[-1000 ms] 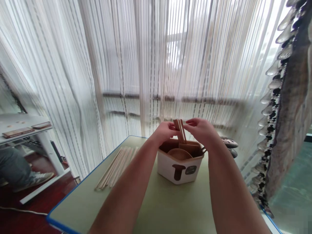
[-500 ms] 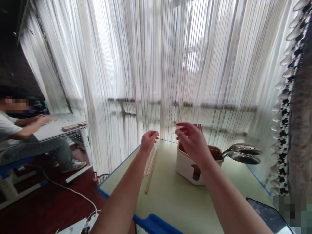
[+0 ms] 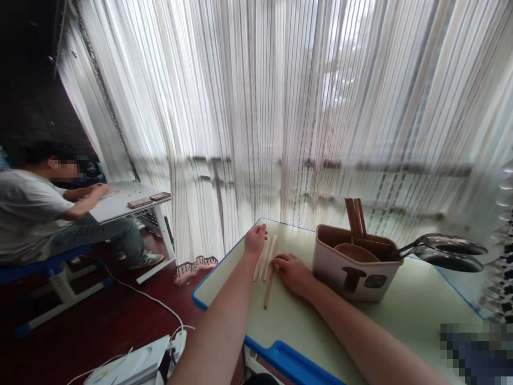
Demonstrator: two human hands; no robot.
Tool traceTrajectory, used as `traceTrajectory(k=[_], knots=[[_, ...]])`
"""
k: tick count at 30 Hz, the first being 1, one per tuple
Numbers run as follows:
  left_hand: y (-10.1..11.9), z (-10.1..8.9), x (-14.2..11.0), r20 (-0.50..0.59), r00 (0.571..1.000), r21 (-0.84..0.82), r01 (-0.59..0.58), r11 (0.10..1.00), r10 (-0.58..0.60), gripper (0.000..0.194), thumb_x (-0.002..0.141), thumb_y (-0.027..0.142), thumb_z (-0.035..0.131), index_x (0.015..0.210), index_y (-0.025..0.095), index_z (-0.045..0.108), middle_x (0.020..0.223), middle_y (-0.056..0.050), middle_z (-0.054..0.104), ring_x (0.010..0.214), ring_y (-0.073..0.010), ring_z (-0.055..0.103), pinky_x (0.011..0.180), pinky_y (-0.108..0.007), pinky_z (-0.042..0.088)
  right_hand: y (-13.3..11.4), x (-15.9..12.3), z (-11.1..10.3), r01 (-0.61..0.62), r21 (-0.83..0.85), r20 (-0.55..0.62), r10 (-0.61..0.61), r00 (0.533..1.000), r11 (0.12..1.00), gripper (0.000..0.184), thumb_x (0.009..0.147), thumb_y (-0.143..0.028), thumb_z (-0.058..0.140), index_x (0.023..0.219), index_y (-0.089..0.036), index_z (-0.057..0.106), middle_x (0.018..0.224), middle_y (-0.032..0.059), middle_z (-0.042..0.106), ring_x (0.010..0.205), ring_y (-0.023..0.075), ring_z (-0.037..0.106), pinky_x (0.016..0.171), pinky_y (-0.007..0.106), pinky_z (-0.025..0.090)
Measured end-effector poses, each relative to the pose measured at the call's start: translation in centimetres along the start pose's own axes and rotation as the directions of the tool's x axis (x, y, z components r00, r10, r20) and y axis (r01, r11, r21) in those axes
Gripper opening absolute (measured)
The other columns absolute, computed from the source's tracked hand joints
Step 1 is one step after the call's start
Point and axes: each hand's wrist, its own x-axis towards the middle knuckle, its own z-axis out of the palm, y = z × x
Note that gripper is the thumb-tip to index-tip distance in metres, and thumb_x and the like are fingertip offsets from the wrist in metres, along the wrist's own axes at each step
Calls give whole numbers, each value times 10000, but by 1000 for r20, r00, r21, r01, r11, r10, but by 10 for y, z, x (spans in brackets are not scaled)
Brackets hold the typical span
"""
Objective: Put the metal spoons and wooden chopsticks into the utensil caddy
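Several pale wooden chopsticks (image 3: 262,264) lie side by side on the table, pointing away from me. My left hand (image 3: 255,240) is beside their far ends, its fingers curled together; whether anything is between them is hidden. To the right of the row, my right hand (image 3: 295,274) rests low over the tabletop, with thumb and fingertips closed at one slightly darker chopstick (image 3: 268,293). Its near end sticks out toward me. Right of that hand stands a utensil holder (image 3: 326,267) with brown sticks (image 3: 355,218), a brown rounded piece (image 3: 356,253) and metal skimmers or ladles (image 3: 449,251) in it.
The pale table (image 3: 316,342) has a blue edge. A sheer curtain (image 3: 256,117) hangs behind it. On the left, a person (image 3: 36,208) sits at another white table (image 3: 124,206). Cables and a white box (image 3: 132,363) lie at lower left.
My right hand has come down from above the holder to the chopsticks on the table. My left hand stays near their far ends. The view has swung left, and the holder's contents now show.
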Motion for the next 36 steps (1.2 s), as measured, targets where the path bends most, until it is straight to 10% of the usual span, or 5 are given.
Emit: traceTrajectory(k=[23,36], knots=[[4,10,5,214,922,-405,385,829,-323,570,822,629,327,875,122,581,888,-113,645,609,-133,607,507,-227,415,-3,4,-4,60,-57,92,-55,994,997,179,754,-76,421,767,-193,556,926,60,577,898,191,462,808,304,362],[-6,8,7,77,967,-270,254,929,-242,411,814,501,441,858,125,603,846,-100,665,616,-134,628,547,-249,448,12,8,-3,-75,468,-219,197,956,881,124,698,-149,356,731,-217,453,829,32,530,820,190,488,768,322,407]])
